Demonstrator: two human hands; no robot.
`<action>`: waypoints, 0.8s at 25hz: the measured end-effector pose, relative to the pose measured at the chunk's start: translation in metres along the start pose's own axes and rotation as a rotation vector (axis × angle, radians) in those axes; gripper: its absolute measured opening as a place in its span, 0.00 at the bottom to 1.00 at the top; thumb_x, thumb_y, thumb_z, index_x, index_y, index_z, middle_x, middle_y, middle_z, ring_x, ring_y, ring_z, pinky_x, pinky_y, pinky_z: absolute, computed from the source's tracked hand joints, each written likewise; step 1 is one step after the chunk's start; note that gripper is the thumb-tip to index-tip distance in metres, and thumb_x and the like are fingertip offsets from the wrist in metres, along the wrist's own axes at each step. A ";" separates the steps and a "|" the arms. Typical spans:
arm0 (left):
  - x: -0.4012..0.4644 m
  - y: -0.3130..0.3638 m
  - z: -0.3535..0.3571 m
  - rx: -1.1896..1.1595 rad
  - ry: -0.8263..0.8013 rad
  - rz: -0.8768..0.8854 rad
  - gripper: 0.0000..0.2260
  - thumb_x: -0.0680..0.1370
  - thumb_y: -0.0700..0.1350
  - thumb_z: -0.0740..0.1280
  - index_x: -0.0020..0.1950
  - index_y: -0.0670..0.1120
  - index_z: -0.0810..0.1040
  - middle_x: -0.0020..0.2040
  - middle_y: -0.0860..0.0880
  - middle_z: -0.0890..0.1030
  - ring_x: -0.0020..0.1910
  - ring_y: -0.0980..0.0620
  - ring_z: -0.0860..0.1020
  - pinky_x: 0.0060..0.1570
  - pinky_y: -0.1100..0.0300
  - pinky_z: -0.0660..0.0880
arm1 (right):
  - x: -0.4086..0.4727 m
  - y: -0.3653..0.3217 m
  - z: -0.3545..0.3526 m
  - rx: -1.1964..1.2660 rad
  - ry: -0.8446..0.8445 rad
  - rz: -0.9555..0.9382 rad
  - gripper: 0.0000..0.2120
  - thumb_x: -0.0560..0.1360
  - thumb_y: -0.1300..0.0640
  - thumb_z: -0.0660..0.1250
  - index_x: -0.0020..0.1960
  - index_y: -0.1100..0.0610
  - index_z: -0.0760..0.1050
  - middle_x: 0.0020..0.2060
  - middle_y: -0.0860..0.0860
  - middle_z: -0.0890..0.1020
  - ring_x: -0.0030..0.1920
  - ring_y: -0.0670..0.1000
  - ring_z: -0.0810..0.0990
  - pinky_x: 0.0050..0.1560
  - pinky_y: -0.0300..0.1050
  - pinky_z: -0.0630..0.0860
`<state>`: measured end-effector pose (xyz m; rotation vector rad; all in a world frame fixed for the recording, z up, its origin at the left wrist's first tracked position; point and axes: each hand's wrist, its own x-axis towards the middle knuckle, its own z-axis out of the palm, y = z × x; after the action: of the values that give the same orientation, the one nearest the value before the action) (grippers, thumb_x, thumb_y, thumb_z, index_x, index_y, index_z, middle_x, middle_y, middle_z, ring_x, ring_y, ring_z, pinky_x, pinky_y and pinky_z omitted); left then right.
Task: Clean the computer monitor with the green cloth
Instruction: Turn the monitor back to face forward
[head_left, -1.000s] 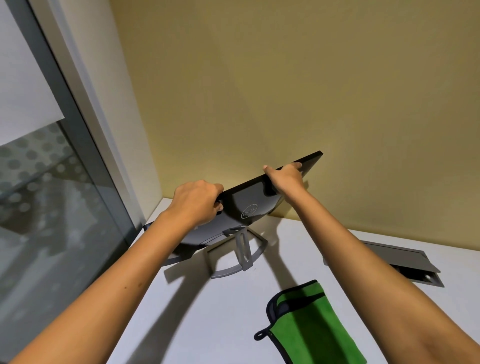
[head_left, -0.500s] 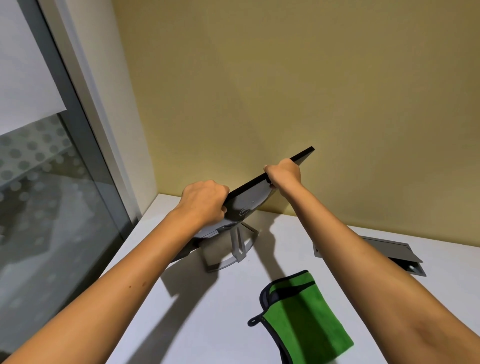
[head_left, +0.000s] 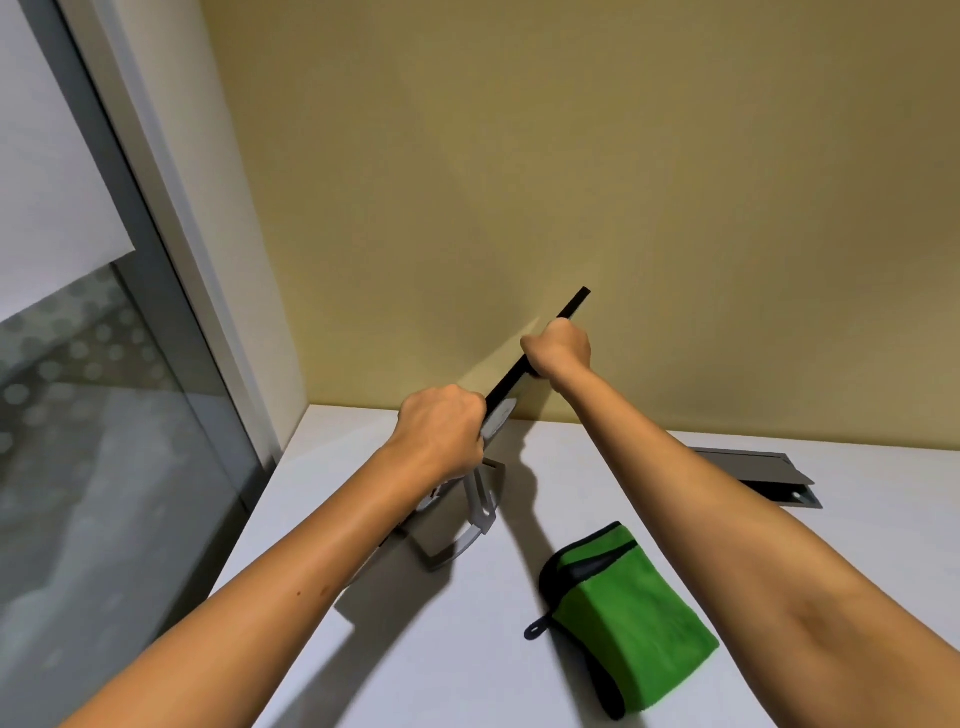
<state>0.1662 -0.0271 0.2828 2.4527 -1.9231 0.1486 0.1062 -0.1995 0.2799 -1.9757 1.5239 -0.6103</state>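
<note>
Mustard-yellow wall (head_left: 675, 182) across the back, meeting a glazed partition (head_left: 78, 415) with a grey frame on the left. White bench (head_left: 779, 597) below, running into that corner.

Computer monitor (head_left: 540, 343) near the corner, seen edge-on as a thin black line slanting up to the right, its upper end clear of the hands against the wall. Silver stand (head_left: 480, 512) beneath, with a curved foot resting on the bench and partly hidden behind the left forearm. Screen face not visible from this angle.

Green cloth (head_left: 639, 618) lying folded on the bench, nearer than the monitor and to the right of the stand, between the two forearms, touched by neither. Dark trim along its edges, a small dark loop at its lower left corner.

Grey cable hatch (head_left: 753, 467) set in the bench farther right, just beyond the right forearm, lid raised a little.

Left hand (head_left: 441, 441) closed in a fist around the monitor's lower part, just above the stand. Right hand (head_left: 561, 348) closed around the thin edge higher up, fingers wrapped over it. Both arms stretched forward, bare.
</note>
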 end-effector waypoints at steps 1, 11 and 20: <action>-0.001 -0.001 0.000 -0.010 0.000 -0.003 0.07 0.77 0.45 0.62 0.51 0.45 0.74 0.48 0.45 0.79 0.48 0.43 0.77 0.39 0.57 0.67 | -0.001 -0.001 0.003 -0.006 -0.001 -0.009 0.08 0.70 0.59 0.61 0.33 0.58 0.68 0.40 0.58 0.80 0.41 0.59 0.79 0.35 0.43 0.70; 0.001 -0.034 0.002 -0.188 0.035 -0.032 0.08 0.76 0.47 0.61 0.40 0.44 0.70 0.36 0.47 0.72 0.41 0.43 0.74 0.35 0.56 0.66 | -0.009 -0.023 0.030 0.139 0.015 -0.029 0.03 0.66 0.63 0.67 0.34 0.62 0.76 0.37 0.57 0.82 0.38 0.56 0.83 0.40 0.54 0.82; 0.000 -0.024 0.005 -0.453 -0.036 -0.020 0.16 0.75 0.52 0.63 0.34 0.42 0.70 0.29 0.47 0.71 0.32 0.45 0.71 0.27 0.57 0.62 | -0.001 -0.032 0.026 0.145 -0.141 -0.098 0.06 0.70 0.65 0.69 0.44 0.68 0.78 0.40 0.60 0.80 0.45 0.58 0.81 0.46 0.54 0.82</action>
<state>0.1902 -0.0219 0.2792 2.1814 -1.7087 -0.3008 0.1458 -0.1885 0.2819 -1.9475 1.2699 -0.5912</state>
